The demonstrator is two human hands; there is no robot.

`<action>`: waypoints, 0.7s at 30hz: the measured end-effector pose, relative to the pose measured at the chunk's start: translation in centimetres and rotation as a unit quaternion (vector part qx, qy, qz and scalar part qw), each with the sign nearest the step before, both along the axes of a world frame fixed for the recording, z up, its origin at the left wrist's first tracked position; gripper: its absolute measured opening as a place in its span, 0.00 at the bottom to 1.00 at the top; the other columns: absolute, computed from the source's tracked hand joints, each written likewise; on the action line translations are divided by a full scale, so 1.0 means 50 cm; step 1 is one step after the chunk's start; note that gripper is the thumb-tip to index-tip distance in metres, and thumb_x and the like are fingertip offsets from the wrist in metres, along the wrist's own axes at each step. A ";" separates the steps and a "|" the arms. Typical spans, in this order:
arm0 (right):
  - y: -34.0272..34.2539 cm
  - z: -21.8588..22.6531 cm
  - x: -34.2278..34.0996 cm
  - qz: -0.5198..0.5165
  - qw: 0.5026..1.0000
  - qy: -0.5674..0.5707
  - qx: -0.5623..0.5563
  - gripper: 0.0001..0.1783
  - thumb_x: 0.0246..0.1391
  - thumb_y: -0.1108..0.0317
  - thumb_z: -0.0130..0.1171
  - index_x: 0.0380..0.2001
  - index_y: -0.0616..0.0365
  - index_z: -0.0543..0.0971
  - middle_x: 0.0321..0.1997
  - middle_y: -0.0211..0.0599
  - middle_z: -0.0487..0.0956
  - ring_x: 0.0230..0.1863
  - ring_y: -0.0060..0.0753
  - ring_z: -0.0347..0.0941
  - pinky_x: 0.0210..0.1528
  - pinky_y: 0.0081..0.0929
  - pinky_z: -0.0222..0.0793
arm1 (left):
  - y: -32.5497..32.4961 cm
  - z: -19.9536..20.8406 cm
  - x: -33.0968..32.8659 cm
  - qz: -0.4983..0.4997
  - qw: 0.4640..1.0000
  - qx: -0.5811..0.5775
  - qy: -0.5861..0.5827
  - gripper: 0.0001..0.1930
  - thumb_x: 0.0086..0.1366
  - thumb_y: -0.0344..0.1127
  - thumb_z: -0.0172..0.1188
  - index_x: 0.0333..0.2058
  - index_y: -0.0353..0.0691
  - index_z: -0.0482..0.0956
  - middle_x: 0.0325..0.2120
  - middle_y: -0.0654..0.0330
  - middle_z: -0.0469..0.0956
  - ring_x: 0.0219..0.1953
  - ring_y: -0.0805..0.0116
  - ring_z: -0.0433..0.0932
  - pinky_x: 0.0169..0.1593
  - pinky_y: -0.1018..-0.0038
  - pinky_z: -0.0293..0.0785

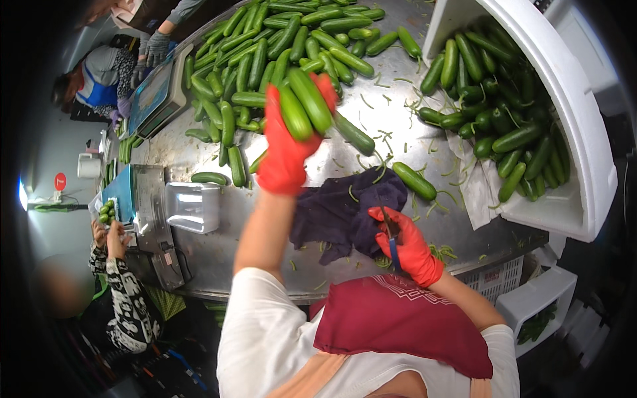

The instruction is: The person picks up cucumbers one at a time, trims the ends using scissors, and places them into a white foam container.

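My left hand (284, 162), in a red glove, is raised over the table and closed around two green cucumbers (309, 101). They are slightly blurred. A large heap of cucumbers (255, 60) lies just beyond that hand. In my right hand (415, 252), also red-gloved, is a pair of scissors (393, 247) with a blue handle, its blades directed away from me. Below and between the hands lies a crumpled dark cloth (338, 215). One loose cucumber (414, 181) rests at the cloth's right, and another cucumber (353, 134) lies beyond it.
A white foam box (584, 225) on the right, tipped toward the table, holds many cucumbers. Cut stems litter the metal table (259, 245). A clear plastic tub (192, 207) and scales (174, 86) stand left. Co-workers' hands (114, 237) are busy along the left side.
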State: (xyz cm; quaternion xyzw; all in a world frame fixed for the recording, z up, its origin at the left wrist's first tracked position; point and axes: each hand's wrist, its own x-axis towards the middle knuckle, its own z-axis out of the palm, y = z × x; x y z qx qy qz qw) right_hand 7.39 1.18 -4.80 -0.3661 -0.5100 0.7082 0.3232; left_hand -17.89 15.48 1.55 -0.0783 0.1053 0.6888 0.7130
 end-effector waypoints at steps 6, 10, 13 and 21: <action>-0.013 0.046 0.028 -0.034 0.999 0.013 0.033 0.26 0.53 0.83 0.54 0.56 0.59 0.68 0.48 0.34 0.76 0.34 0.17 0.66 0.43 0.20 0.67 | 0.186 0.026 -0.221 0.236 0.930 0.019 0.281 0.33 0.68 0.55 0.45 0.61 0.36 0.55 0.62 0.41 0.57 0.63 0.44 0.59 0.62 0.45 0.60; -0.025 0.042 0.097 -0.148 0.984 -0.039 -0.087 0.21 0.54 0.78 0.57 0.52 0.54 0.73 0.25 0.22 0.69 0.27 0.12 0.64 0.33 0.16 0.64 | 0.124 0.017 -0.018 -0.032 0.908 0.101 0.406 0.23 0.68 0.44 0.50 0.53 0.32 0.67 0.55 0.51 0.68 0.55 0.56 0.70 0.59 0.67 0.67; -0.038 0.021 0.131 -0.221 0.964 0.020 -0.148 0.20 0.54 0.78 0.56 0.51 0.54 0.73 0.26 0.22 0.70 0.27 0.14 0.66 0.32 0.16 0.65 | 0.025 -0.079 0.113 -0.264 0.687 0.240 0.633 0.21 0.64 0.37 0.56 0.55 0.37 0.69 0.43 0.58 0.78 0.47 0.66 0.77 0.55 0.66 0.69; -0.070 0.032 0.183 -0.119 0.982 -0.140 -0.051 0.20 0.53 0.70 0.60 0.50 0.57 0.73 0.30 0.26 0.72 0.30 0.16 0.67 0.37 0.17 0.66 | -0.077 -0.069 0.249 -0.217 0.347 0.385 0.827 0.24 0.57 0.37 0.63 0.52 0.40 0.71 0.33 0.50 0.74 0.38 0.49 0.73 0.51 0.65 0.69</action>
